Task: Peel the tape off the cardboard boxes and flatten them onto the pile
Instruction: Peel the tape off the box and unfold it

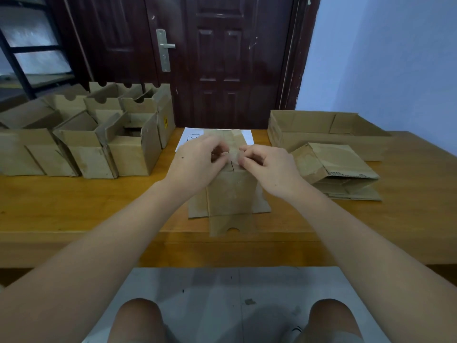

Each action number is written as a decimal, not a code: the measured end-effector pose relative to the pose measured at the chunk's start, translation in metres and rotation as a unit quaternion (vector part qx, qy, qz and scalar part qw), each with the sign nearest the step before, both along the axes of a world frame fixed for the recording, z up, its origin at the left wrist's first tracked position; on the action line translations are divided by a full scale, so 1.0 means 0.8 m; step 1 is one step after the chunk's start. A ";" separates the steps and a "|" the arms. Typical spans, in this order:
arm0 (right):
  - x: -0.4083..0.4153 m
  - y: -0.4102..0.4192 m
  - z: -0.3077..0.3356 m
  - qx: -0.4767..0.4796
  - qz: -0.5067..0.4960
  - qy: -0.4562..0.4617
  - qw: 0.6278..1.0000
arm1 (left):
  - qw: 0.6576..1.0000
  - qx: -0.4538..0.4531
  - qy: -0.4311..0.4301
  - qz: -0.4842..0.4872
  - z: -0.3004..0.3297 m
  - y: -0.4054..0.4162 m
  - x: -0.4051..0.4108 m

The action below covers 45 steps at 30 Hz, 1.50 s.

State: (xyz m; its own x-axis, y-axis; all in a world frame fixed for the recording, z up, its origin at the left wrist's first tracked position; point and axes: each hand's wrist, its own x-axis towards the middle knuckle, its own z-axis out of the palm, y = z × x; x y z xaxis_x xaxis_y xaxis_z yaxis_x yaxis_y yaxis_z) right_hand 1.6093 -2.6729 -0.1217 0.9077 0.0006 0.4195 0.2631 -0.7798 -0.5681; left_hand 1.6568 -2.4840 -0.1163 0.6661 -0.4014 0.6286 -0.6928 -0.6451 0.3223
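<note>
Pinching at the top of the upright brown cardboard box (pixel 231 194), we have both hands closed on a strip of clear, glossy tape (pixel 232 154) that runs over the box's top seam. Our left hand (pixel 197 159) has its fingers curled in at the left of the strip and our right hand (pixel 267 167) pinches it from the right, the two grips almost touching over the seam. Whether a free end is already lifted, we cannot tell; the fingertips hide it.

What the coming move seems to turn on is the tape's long axis: it runs near to far across the top and down the near face, where a shiny band shows. So the pull looks to go along that line, toward us or away, not sideways. Both hands are equally near, and either could hold the box down while the other peels.

The box stands on the wooden bench (pixel 74 201) right in front of us, its bottom flaps splayed flat toward the near edge. A white sheet of paper (pixel 190 137) lies just behind it.

To the right, near our right hand, lies the pile of flattened brown boxes (pixel 341 172), and behind that a shallow open cardboard tray (pixel 321 129). To the left, well apart, stands a cluster of open brown boxes (pixel 99 134) still to do. Nothing stands between the box and the pile.
</note>
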 end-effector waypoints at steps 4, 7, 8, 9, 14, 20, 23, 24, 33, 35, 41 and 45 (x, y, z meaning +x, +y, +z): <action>0.002 -0.001 0.002 -0.005 -0.014 0.003 1.000 | 0.997 -0.043 0.045 -0.042 -0.003 0.011 -0.008; 0.004 -0.001 0.004 -0.001 -0.020 0.008 1.000 | 0.997 0.007 0.051 -0.060 -0.003 0.010 -0.014; 0.004 -0.001 0.005 -0.002 -0.022 0.010 1.000 | 0.996 0.028 0.053 -0.058 -0.004 0.008 -0.015; 0.005 -0.001 0.006 -0.004 -0.027 0.012 1.000 | 0.996 0.042 0.055 -0.054 -0.003 0.006 -0.017; 0.006 -0.002 0.009 0.003 -0.039 0.017 0.999 | 0.996 0.069 0.042 -0.048 -0.006 -0.003 -0.023; 0.003 -0.001 0.012 -0.025 -0.021 -0.010 0.999 | 0.998 0.012 0.064 0.003 0.000 -0.009 -0.010; -0.001 0.004 0.013 -0.066 0.000 -0.034 0.997 | 0.992 0.066 0.107 -0.003 0.015 -0.011 0.005; -0.001 0.004 0.012 -0.075 0.001 -0.037 0.996 | 0.990 0.088 0.111 -0.005 0.021 -0.013 0.006; -0.003 -0.013 0.014 0.089 0.064 -0.007 0.994 | 0.991 0.115 0.063 -0.010 0.023 -0.003 0.015; -0.001 -0.015 0.016 0.075 0.070 0.019 0.995 | 0.992 0.112 0.050 -0.007 0.022 -0.002 0.012; 0.010 -0.013 0.017 -0.053 0.079 -0.041 0.995 | 0.995 0.102 -0.005 -0.020 0.018 0.001 0.005; 0.011 -0.005 0.016 -0.092 0.039 -0.103 0.990 | 0.996 0.087 -0.020 -0.007 0.017 0.002 0.004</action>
